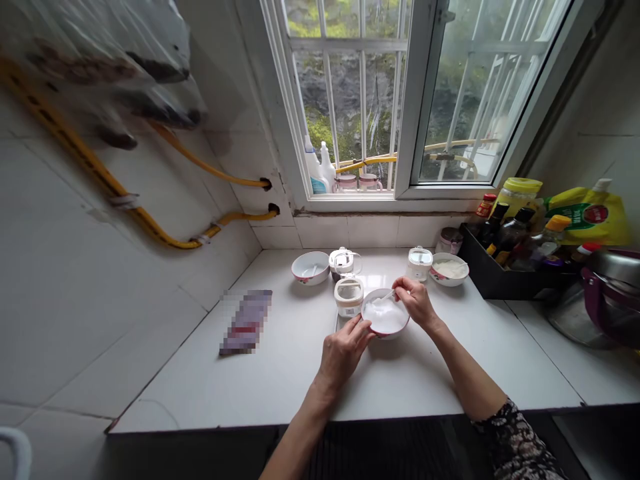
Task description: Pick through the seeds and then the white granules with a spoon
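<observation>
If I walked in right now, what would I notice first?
Probably the bowl of white stuff on the counter, with the left hand at its side and the right hand holding a spoon in it. Next, perhaps the bright window behind the counter, then the yellow pipe along the left wall.

R sleeve (pixel 516 440): blk w/ pale floral patt.

Yellow pipe (pixel 150 227) along the left wall (pixel 75 280); black box (pixel 500 277) of bottles (pixel 513 230) beside a metal pot (pixel 570 313)
</observation>
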Tool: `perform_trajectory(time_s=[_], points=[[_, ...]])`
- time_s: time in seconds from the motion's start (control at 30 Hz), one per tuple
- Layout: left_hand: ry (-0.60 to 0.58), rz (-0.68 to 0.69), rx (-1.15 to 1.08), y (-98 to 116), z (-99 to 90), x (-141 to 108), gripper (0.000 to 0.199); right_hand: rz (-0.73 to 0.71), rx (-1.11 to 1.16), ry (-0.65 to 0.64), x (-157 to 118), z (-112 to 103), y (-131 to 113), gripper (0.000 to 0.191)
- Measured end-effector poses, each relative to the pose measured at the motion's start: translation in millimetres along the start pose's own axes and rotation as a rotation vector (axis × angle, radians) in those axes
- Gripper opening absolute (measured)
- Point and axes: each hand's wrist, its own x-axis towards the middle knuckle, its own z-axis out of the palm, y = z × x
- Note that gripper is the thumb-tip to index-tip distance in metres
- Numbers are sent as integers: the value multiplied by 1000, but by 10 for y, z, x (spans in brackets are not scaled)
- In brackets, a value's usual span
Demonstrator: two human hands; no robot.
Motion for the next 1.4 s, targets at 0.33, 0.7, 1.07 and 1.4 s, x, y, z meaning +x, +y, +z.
perform_trajectory(time_s=[0.33,0.7,1.07,1.4], points=[[-4,-1,-12,-10,9,-9,30,285,374,69,83,-94,59,10],[-18,-10,-16,-8,10,-10,25,382,449,74,104,-78,88,8],[-38,-24,15,8,18,-2,24,-17,235,42,-14,250,-138,15],[-27,-21,-1,20,-7,8,27,-169,-22,110,-37,55,-172,15]])
